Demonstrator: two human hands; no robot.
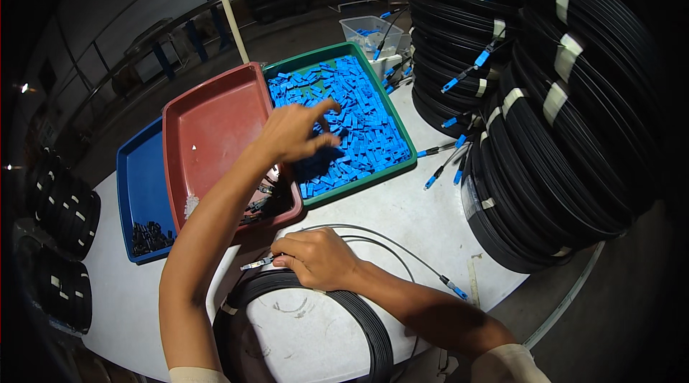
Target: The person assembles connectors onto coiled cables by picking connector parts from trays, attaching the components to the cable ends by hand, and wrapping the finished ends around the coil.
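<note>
My left hand [298, 133] hovers over the green tray [364, 182], its thumb and fingers curved and apart, with nothing visible between them. Small blue plastic connector housings [362, 106] fill that tray. Below, my right hand [316, 257] pinches the end of a black cable, and a pale metallic connector [255, 264] juts out to the left of its fingers. The coil of black cable [369, 325] lies on the white table under this hand. From the coil another cable end runs right and carries a blue-tipped connector [455, 288].
A red tray [215, 114] overlaps a blue tray [146, 175] holding small black parts [151, 236]. Tall stacks of black cable coils [574, 117] stand at the right, blue-tipped ends sticking out. A clear bin [373, 33] sits behind the green tray. More coils [64, 211] are at far left.
</note>
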